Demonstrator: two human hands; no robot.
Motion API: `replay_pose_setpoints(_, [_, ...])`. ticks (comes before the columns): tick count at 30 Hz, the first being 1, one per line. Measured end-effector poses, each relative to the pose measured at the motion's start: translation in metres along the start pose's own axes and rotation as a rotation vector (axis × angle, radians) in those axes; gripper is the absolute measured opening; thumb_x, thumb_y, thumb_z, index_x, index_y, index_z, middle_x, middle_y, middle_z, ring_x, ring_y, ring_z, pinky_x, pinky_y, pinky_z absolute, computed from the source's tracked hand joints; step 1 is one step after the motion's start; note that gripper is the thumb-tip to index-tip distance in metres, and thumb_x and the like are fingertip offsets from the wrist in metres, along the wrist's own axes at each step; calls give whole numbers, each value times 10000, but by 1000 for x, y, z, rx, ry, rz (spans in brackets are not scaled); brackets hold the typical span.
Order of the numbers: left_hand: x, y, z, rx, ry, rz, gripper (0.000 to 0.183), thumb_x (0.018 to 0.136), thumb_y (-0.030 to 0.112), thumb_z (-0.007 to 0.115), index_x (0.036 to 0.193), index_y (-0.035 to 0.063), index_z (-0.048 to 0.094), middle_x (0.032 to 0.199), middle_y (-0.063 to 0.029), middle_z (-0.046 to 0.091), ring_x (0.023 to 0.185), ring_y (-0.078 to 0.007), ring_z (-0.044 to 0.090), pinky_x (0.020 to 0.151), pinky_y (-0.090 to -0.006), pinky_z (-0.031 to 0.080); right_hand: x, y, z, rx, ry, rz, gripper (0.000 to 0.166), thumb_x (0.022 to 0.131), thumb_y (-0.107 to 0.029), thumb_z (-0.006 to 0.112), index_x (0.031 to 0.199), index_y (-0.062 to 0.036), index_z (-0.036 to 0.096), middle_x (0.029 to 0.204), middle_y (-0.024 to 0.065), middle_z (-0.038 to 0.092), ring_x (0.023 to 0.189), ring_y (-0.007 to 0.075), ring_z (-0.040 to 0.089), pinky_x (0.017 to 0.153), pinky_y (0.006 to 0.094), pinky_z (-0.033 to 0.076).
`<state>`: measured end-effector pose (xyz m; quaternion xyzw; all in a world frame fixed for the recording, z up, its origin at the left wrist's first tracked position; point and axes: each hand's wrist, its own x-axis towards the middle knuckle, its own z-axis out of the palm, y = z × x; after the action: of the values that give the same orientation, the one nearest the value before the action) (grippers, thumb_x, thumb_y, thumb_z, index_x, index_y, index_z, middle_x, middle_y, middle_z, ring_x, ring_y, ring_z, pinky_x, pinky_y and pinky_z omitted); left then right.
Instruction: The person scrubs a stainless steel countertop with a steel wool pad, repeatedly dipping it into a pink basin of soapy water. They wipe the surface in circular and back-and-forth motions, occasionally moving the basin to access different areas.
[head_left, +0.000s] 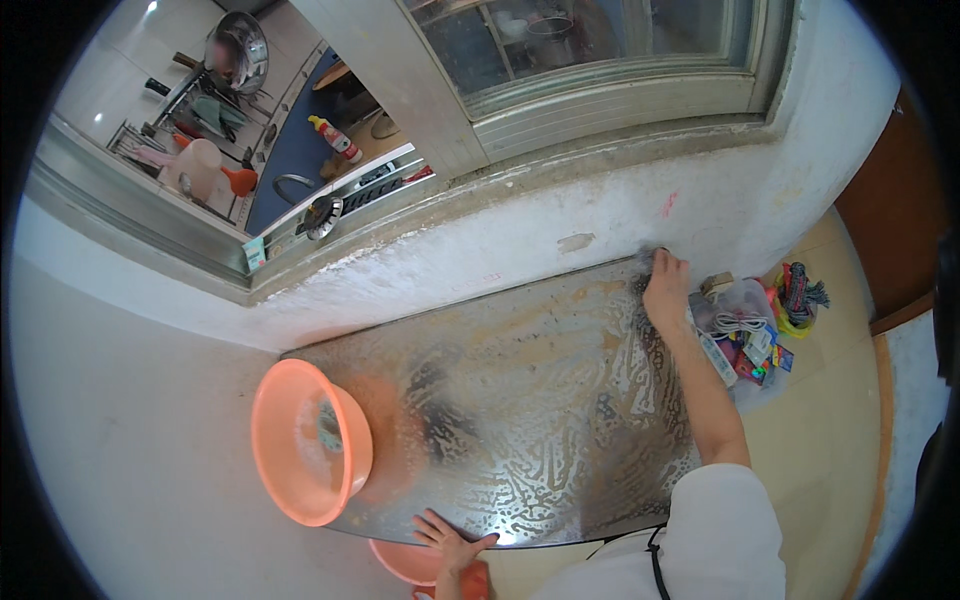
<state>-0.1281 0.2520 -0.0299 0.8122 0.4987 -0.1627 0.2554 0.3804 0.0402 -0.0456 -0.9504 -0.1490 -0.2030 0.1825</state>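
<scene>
Before me stands a dark glossy tabletop (525, 390), streaked with wet, foamy film. My right hand (667, 292) reaches to its far right corner by the wall, fingers curled down on the surface. A greyish patch shows beside those fingertips; whether they hold something is too blurred to tell. At the near edge, my left hand (450, 544) rests with fingers spread and holds nothing. Left of it on the table is an orange plastic basin (274, 442), with sudsy water and a greenish cloth or pad (328, 426) inside.
A wall (525, 232) with a sliding window (600, 97) borders the table's far side. To the right, a clear plastic bin (757, 390) holds cords and small packets, near a yellow container (796, 326) with rope. Another pinkish basin (405, 562) sits below the near edge.
</scene>
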Motion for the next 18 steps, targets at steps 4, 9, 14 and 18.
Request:
replay_pose_setpoints(4, [4,3,2,19,-15,-6,1558,329,652,781,1331,-27,-201,1332,-361,-245,1218,-553,-215,960,-667,-30,-4,-24,53,284,48,220,249,753,-75,496,976,26,537,937,188,564,879,354,517,743,435,414])
replay_pose_setpoints(9, [9,12,-3,-21,-36,23,1564,324,649,783,1329,-27,-205,1328,-363,-252,1213,-558,-221,959,-665,-42,-68,-219,60,236,-613,-219,282,750,-65,506,1007,50,522,1063,176,505,923,293,514,779,400,440])
replay_pose_setpoints(14, [4,-4,-1,4,-52,-12,1557,338,663,772,1323,-35,-211,1322,-370,-256,1207,-564,-222,970,-653,-39,-117,-202,7,421,-679,-844,287,793,-100,504,1060,-1,542,1095,125,506,978,290,485,816,430,421])
replay_pose_setpoints(18, [-1,0,-3,-20,-4,3,1548,352,661,771,1318,-46,-209,1322,-371,-252,1207,-565,-219,974,-649,-38,-57,-124,14,287,-339,-207,271,817,-119,479,1060,-6,522,1045,148,526,920,314,491,792,435,410])
